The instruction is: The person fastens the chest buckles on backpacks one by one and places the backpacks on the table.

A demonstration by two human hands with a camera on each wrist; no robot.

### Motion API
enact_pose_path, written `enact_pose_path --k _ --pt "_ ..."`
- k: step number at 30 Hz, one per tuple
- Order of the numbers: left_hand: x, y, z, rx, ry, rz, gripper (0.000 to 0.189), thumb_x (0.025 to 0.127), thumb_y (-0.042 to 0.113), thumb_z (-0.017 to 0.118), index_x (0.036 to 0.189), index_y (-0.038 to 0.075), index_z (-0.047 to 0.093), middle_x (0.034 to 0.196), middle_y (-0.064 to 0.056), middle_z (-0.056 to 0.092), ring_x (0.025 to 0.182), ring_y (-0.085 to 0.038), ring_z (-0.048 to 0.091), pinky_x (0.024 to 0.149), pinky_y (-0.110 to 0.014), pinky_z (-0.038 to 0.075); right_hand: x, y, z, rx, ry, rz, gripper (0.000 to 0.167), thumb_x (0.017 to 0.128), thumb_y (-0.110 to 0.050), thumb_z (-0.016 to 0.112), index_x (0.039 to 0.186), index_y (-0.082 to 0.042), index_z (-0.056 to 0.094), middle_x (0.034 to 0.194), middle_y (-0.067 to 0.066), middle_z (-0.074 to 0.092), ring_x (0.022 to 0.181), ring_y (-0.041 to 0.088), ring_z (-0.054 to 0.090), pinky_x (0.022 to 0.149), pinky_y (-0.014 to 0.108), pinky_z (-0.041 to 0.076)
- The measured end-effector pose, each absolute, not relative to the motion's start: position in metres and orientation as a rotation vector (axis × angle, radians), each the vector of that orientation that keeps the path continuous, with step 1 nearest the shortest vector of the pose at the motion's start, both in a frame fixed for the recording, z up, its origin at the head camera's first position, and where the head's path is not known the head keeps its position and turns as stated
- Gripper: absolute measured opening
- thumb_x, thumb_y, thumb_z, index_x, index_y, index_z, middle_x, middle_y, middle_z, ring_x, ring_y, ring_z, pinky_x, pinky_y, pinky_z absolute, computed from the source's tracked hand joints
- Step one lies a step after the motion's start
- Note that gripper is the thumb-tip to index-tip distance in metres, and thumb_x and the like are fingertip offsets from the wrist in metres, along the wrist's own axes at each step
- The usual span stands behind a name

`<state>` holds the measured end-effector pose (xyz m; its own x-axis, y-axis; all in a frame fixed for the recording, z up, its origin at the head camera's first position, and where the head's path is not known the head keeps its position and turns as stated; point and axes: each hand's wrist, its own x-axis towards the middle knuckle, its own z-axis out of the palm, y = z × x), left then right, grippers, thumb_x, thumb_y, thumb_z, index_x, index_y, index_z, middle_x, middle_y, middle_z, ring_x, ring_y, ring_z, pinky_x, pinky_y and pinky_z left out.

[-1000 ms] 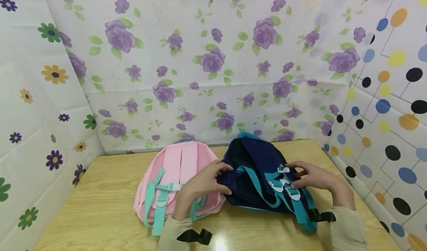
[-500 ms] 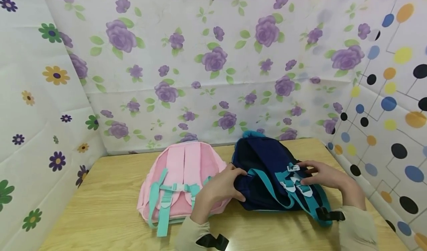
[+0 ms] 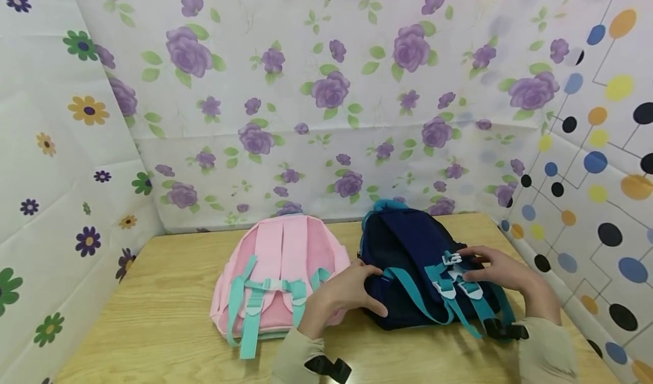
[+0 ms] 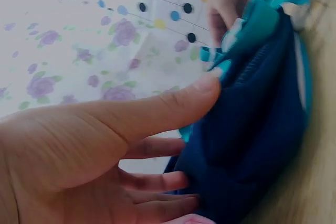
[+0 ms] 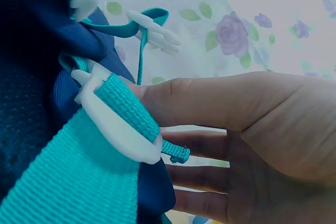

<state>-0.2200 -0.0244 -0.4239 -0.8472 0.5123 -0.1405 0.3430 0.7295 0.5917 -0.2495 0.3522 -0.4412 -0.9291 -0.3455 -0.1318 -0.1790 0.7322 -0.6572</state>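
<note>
A navy backpack (image 3: 413, 231) with teal straps lies on the table, its strap side up. At its left side is my left hand (image 3: 347, 287), thumb and fingers spread, fingertips against the fabric. In the left wrist view, the thumb (image 4: 173, 108) reaches over the navy cloth while the other fingers extend below it. My right hand (image 3: 502, 270) is at the bag's right side beside the white buckles (image 3: 451, 259). In the right wrist view, its fairly straight thumb (image 5: 184, 98) touches near a white strap adjuster (image 5: 113, 124); the fingertips are hidden behind the bag.
A pink backpack (image 3: 293, 242) with mint straps lies immediately left of the navy one, partly behind my left forearm. Both rest on a wooden table (image 3: 153, 293). Flowered sheeting (image 3: 306, 163) rises behind the table, with a dotted panel (image 3: 586, 214) on the right.
The navy backpack has shifted a little to the right, away from the pink one, and both hands have moved right with it. The pink backpack stays beside it; the view has shifted slightly.
</note>
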Motion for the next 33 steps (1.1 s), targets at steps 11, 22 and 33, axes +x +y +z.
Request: enact_pose_path --k 11,22,33 --pt "-0.217 -0.013 -0.430 0.607 2.662 0.783 0.081 0.072 0.038 0.089 0.142 0.016 0.054 0.140 -0.015 0.044 0.118 -0.025 0.056 0.097 -0.039 0.052 -0.248 0.354 -0.446 -0.404 2.703 -0.992 0.067 0.090 -0.036 0.073 0.144 -0.006 0.048 0.146 0.028 0.044 0.129 0.050 0.046 0.093 0.059 0.049" --pt "-0.213 -0.015 -0.428 0.573 2.678 0.816 0.091 0.073 0.042 0.088 0.149 0.019 0.044 0.148 -0.018 0.038 0.121 -0.028 0.057 0.095 -0.043 0.052 -0.248 0.353 -0.447 -0.483 2.808 -0.943 0.061 0.089 -0.039 0.073 0.138 -0.008 0.055 0.138 0.022 0.053 0.120 0.042 0.052 0.088 0.051 0.051" --pt "-0.221 -0.002 -0.414 0.780 2.779 0.814 0.071 0.086 0.051 0.074 0.145 0.019 0.051 0.135 -0.006 0.049 0.117 -0.021 0.053 0.097 -0.035 0.050 -0.243 0.357 -0.448 -0.625 2.913 -0.905 0.047 0.092 -0.038 0.071 0.131 -0.015 0.060 0.138 0.020 0.053 0.122 0.041 0.054 0.094 0.060 0.048"
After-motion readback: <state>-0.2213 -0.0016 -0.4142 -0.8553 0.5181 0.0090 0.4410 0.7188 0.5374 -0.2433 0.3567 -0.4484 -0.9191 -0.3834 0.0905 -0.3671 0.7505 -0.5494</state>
